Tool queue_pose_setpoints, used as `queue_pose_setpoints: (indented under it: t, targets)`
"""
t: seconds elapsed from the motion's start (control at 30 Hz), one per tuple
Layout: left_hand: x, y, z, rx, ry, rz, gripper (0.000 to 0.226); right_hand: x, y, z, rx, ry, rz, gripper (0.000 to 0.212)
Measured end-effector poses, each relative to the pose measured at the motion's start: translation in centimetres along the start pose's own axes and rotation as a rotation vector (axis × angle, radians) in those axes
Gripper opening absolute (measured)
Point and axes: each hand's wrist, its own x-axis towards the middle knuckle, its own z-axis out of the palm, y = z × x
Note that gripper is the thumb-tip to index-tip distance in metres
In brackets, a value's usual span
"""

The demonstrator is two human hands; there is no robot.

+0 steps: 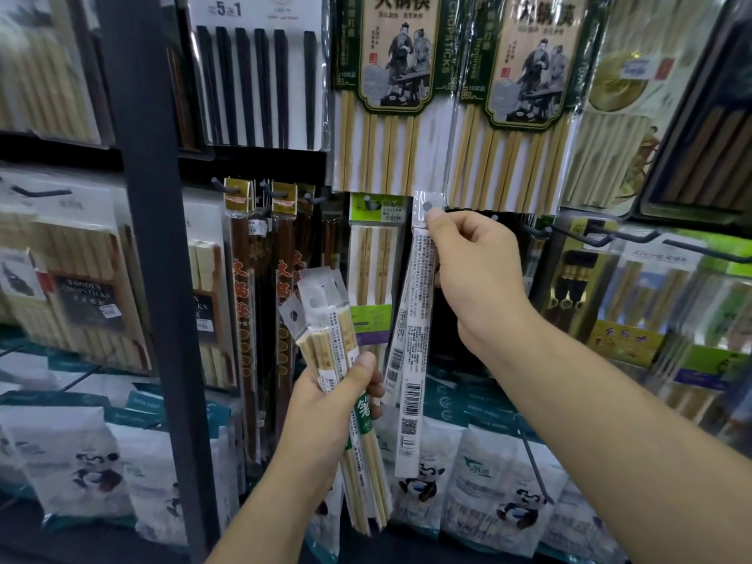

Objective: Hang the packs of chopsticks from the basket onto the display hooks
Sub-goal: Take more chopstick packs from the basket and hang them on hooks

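My right hand (476, 274) pinches a narrow clear pack of chopsticks (411, 360) near its top, label side toward me. The pack's hang hole is raised level with the display hooks. Just left of it a green-headed pack of pale chopsticks (372, 254) hangs on a hook (368, 200). My left hand (333, 409) grips a bundle of several chopstick packs (325, 331) lower down, their hang tabs fanned upward. The basket is not in view.
Dark hooks (610, 238) jut out at the right, some bare. Large bamboo chopstick packs (386, 95) hang above. Dark red packs (244, 311) hang at left beside a dark upright post (154, 238). Panda-printed bags (488, 482) fill the shelf below.
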Motion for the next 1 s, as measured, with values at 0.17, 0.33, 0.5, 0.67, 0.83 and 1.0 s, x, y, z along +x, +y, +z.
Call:
queue_pose_setpoints:
  t: [0.17, 0.33, 0.5, 0.67, 0.83, 1.0]
  targets:
    - [0.0, 0.1, -0.2, 0.031, -0.005, 0.015, 0.041, 0.0, 0.3, -0.1, -0.005, 0.046, -0.012, 0.036]
    - [-0.1, 0.3, -0.1, 0.055, -0.012, 0.027, 0.015, 0.0, 1.0, 0.0, -0.058, 0.071, -0.045, 0.035]
    - [-0.1, 0.4, 0.1, 0.060, 0.008, 0.023, 0.016, 0.3, 1.0, 0.2, -0.074, 0.082, -0.057, 0.034]
    - [0.0, 0.4, 0.0, 0.050, 0.018, 0.029, 0.033, 0.3, 0.8, 0.1, -0.073, 0.064, -0.074, 0.040]
    - [-0.1, 0.3, 0.2, 0.047, -0.012, 0.058, 0.033, 0.2, 0.7, 0.1, -0.111, 0.056, -0.126, 0.047]
    - [-0.1, 0.2, 0.1, 0.053, -0.015, 0.056, 0.034, 0.6, 1.5, 0.0, -0.188, 0.073, -0.120, 0.036]
